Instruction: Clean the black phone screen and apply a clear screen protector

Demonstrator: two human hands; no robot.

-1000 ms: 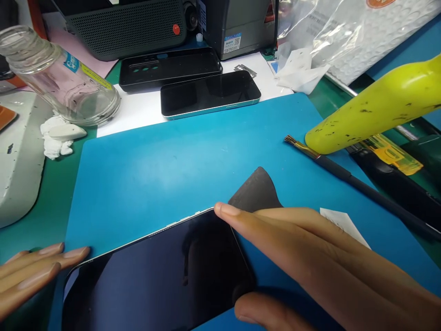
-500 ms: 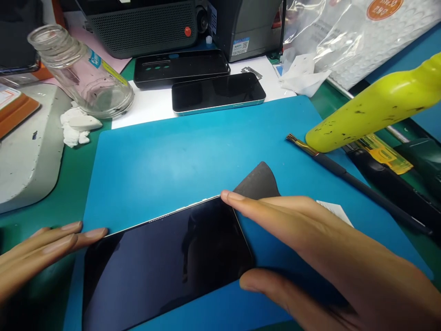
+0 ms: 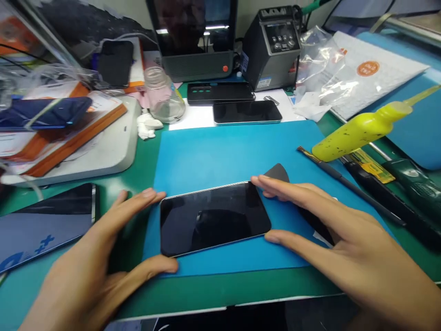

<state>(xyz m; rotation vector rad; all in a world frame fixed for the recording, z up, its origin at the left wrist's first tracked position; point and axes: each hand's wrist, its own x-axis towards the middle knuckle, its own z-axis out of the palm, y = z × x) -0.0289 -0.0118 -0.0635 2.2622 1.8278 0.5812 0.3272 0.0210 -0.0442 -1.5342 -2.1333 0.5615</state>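
A black phone [image 3: 213,217] lies screen up on the blue mat [image 3: 223,151], near its front edge. My left hand [image 3: 99,262] frames the phone's left end, fingertips at the far corner and thumb at the near corner. My right hand [image 3: 337,239] frames the right end the same way, index fingertip at the far right corner, thumb at the near right corner. Both hands touch the phone's edges with fingers spread. A dark grey wedge-shaped pick [image 3: 277,172] lies on the mat just behind my right fingers.
A yellow squeeze bottle [image 3: 358,131], a thin brush [image 3: 347,184] and dark tools lie at the right. A second phone [image 3: 246,112], a black case [image 3: 220,93] and a glass jar [image 3: 161,94] sit behind the mat. A white block with boxes stands left; another phone [image 3: 44,223] lies front left.
The view has pulled back and up, so the whole bench shows. My left hand has come in from the left edge to the phone's left end, thumb at the near corner.
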